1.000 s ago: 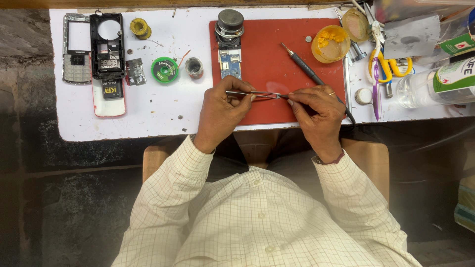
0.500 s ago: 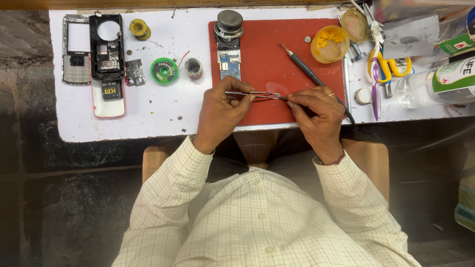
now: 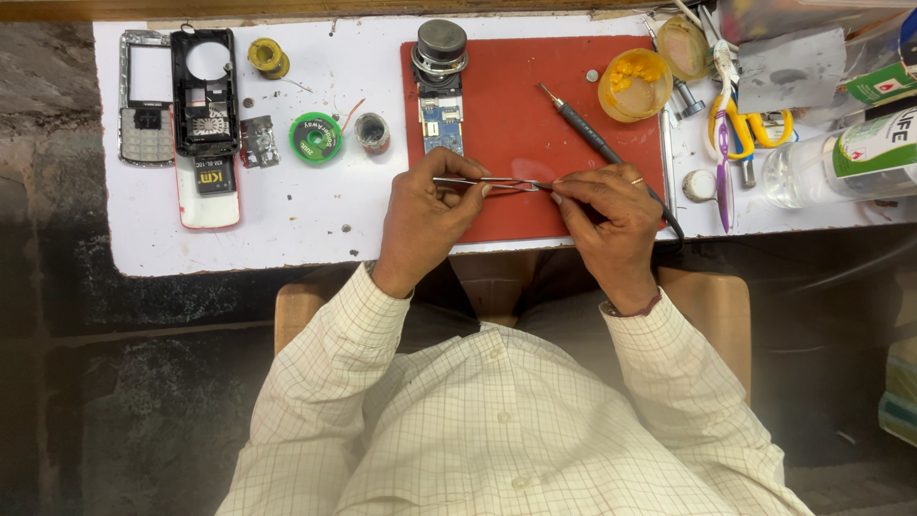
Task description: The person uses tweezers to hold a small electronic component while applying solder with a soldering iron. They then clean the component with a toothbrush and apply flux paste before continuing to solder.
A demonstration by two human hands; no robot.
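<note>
Tweezers [image 3: 485, 182] pinched in the left hand [image 3: 425, 215] need steadying while the right hand [image 3: 611, 215] grips their tips over the red mat [image 3: 516, 115].

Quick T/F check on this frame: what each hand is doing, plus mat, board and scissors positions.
1. The left hand holds tweezers. True.
2. Both hands work above a green mat. False: the mat is red.
3. The circuit board lies on the mat's left edge. True.
4. The yellow scissors lie left of the mat. False: they lie to its right.
5. The right hand touches the tweezers' tip. True.
</note>
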